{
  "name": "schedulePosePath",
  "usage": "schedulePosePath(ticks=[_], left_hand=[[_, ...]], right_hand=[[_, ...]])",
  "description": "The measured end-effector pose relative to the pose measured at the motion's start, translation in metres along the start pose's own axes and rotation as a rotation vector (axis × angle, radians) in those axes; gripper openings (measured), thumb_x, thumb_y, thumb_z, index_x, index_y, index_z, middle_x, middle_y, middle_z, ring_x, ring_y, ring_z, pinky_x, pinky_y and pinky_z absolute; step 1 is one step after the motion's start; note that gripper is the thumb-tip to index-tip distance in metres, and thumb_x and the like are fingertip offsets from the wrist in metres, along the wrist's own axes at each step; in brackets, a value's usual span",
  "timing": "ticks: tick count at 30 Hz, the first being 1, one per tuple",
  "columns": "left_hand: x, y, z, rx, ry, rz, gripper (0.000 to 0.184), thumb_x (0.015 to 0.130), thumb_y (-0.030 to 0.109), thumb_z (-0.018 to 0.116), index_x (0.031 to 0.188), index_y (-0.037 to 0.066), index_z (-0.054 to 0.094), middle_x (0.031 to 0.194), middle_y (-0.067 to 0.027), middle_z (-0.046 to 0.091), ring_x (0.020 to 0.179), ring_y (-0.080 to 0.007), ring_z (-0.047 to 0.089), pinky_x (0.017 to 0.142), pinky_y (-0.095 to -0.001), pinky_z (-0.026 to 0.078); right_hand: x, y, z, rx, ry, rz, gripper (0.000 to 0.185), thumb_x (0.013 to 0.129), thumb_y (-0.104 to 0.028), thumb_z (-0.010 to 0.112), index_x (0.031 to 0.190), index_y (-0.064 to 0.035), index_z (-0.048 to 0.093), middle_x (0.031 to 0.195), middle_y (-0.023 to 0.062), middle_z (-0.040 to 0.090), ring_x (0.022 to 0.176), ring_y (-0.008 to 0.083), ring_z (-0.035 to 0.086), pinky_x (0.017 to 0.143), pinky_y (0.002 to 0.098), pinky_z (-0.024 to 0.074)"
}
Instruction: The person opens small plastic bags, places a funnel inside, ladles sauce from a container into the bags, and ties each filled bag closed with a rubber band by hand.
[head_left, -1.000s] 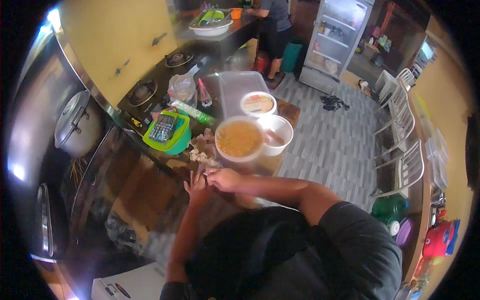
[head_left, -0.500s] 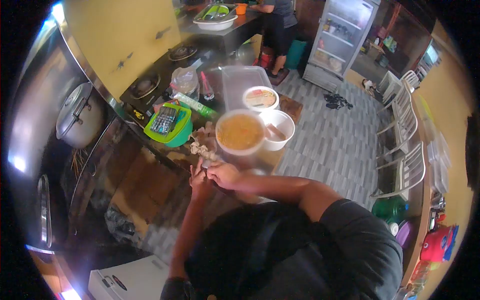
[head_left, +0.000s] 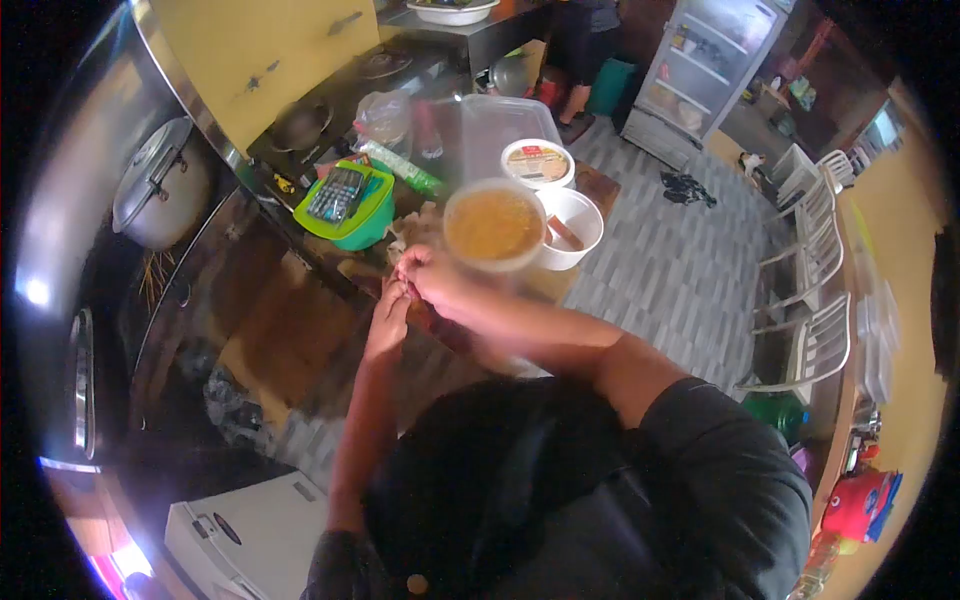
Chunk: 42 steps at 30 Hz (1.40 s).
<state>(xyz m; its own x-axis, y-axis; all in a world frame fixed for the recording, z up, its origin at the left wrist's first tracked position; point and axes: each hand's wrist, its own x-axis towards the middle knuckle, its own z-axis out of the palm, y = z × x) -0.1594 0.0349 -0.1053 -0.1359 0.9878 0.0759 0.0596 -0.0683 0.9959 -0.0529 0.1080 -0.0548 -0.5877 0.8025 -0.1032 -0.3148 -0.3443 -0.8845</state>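
My left hand [head_left: 390,305] and my right hand [head_left: 430,272] meet at the near edge of the table, fingers pinched together. Whatever is between them is too small to make out. Crumpled pale wrappings [head_left: 412,228] lie just beyond the fingertips. To the right of these stands a round tub of orange-brown food [head_left: 494,226], blurred at its rim. Beside it, a white tub [head_left: 590,245] has reddish-brown stick-shaped pieces inside. A lidded white tub [head_left: 537,163] with a printed label sits behind.
A green basket [head_left: 362,228] holding dark packets stands on the left, near a green-and-white packet [head_left: 400,168]. A clear plastic lid or tray [head_left: 490,120] lies at the back. A lidded pot [head_left: 160,185] is far left. White chairs [head_left: 825,345] line the right; another person [head_left: 580,50] stands behind.
The view has shifted, so the table things appear higher. Both hands remain together, my right hand now higher over the left fingers. A pale bit seen between them earlier is now hidden.
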Motion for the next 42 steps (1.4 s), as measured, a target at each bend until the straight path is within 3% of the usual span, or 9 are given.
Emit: schedulePosePath(ticks=[12, 15, 18, 20, 25, 28, 35, 38, 42], left_hand=[[-0.011, 0.04, 0.008, 0.109, 0.055, 0.064, 0.013, 0.084, 0.003, 0.04, 0.086, 0.0, 0.052, 0.118, -0.0108, 0.046, 0.117, -0.0209, 0.036, 0.101, -0.0289, 0.02], [-0.016, 0.065, 0.011, 0.052, 0.081, 0.024, 0.012, 0.084, 0.003, 0.04, 0.085, 0.0, 0.052, 0.118, -0.0104, 0.046, 0.116, -0.0201, 0.037, 0.099, -0.0287, 0.023], [-0.014, 0.089, 0.012, -0.071, 0.132, 0.017, 0.013, 0.085, 0.002, 0.039, 0.084, 0.001, 0.052, 0.123, -0.0106, 0.045, 0.115, -0.0182, 0.04, 0.098, -0.03, 0.026], [-0.009, 0.127, 0.029, -0.213, 0.152, 0.188, 0.015, 0.086, 0.003, 0.039, 0.087, 0.001, 0.053, 0.124, -0.0106, 0.044, 0.112, -0.0182, 0.043, 0.096, -0.0319, 0.031], [0.0, 0.17, 0.055, -0.21, 0.088, 0.101, 0.018, 0.087, 0.007, 0.042, 0.097, -0.001, 0.056, 0.125, -0.0111, 0.041, 0.116, -0.0204, 0.041, 0.096, -0.0328, 0.032], [0.008, 0.185, 0.084, 0.096, 0.075, 0.293, 0.022, 0.087, 0.01, 0.044, 0.1, -0.003, 0.057, 0.123, -0.0128, 0.04, 0.115, -0.0215, 0.041, 0.096, -0.0327, 0.032], [0.049, 0.202, 0.13, 0.431, -0.045, 0.467, 0.015, 0.08, 0.013, 0.054, 0.088, 0.005, 0.064, 0.121, -0.0152, 0.044, 0.115, -0.0255, 0.041, 0.095, -0.0358, 0.033], [0.075, 0.198, 0.145, 0.473, -0.16, 0.509, 0.018, 0.079, 0.013, 0.056, 0.096, 0.008, 0.062, 0.121, -0.0157, 0.044, 0.114, -0.0263, 0.041, 0.095, -0.0359, 0.033], [0.075, 0.21, 0.139, 0.473, -0.033, 0.46, 0.032, 0.079, 0.011, 0.055, 0.111, 0.009, 0.054, 0.12, -0.0151, 0.045, 0.115, -0.026, 0.041, 0.095, -0.0352, 0.033]], right_hand=[[0.013, -0.019, 0.005, 0.004, 0.045, -0.001, 0.009, 0.087, -0.009, 0.047, 0.079, -0.0049, 0.049, 0.067, 0.0062, 0.051, 0.05, 0.0174, 0.051, 0.034, 0.0292, 0.0413], [0.007, -0.028, -0.002, 0.063, 0.01, -0.046, 0.008, 0.087, -0.011, 0.049, 0.082, -0.004, 0.05, 0.071, 0.0057, 0.054, 0.056, 0.0169, 0.054, 0.043, 0.0291, 0.0448], [-0.02, -0.079, 0.002, -0.292, -0.205, -0.193, 0.03, 0.085, -0.018, 0.056, 0.106, 0.0005, 0.047, 0.088, 0.0058, 0.055, 0.083, 0.013, 0.053, 0.076, 0.0264, 0.0426], [-0.034, -0.093, -0.004, -0.422, -0.228, -0.331, 0.036, 0.084, -0.018, 0.057, 0.113, -0.0006, 0.044, 0.093, 0.0059, 0.053, 0.086, 0.0132, 0.052, 0.078, 0.0269, 0.0421], [-0.073, -0.137, -0.013, -0.709, -0.201, -0.647, 0.043, 0.08, -0.021, 0.062, 0.118, -0.0071, 0.047, 0.103, 0.0079, 0.05, 0.098, 0.0172, 0.049, 0.084, 0.0295, 0.0403], [-0.08, -0.153, -0.031, -0.909, -0.157, -0.857, 0.043, 0.079, -0.021, 0.063, 0.116, -0.0059, 0.049, 0.106, 0.0124, 0.051, 0.102, 0.0218, 0.05, 0.085, 0.0311, 0.0407], [-0.102, -0.196, -0.086, -0.945, -0.181, -0.799, 0.047, 0.075, -0.021, 0.066, 0.116, -0.0049, 0.049, 0.106, 0.0144, 0.056, 0.099, 0.026, 0.054, 0.082, 0.0344, 0.0435], [-0.1, -0.202, -0.121, -1.095, -0.107, -0.433, 0.054, 0.074, -0.027, 0.066, 0.12, -0.0077, 0.044, 0.101, 0.0181, 0.058, 0.092, 0.035, 0.056, 0.08, 0.0379, 0.0443], [-0.062, -0.191, -0.185, -1.175, 0.28, -0.437, 0.047, 0.073, -0.014, 0.065, 0.115, -0.0057, 0.047, 0.084, 0.0164, 0.061, 0.077, 0.0276, 0.061, 0.068, 0.0362, 0.048]])
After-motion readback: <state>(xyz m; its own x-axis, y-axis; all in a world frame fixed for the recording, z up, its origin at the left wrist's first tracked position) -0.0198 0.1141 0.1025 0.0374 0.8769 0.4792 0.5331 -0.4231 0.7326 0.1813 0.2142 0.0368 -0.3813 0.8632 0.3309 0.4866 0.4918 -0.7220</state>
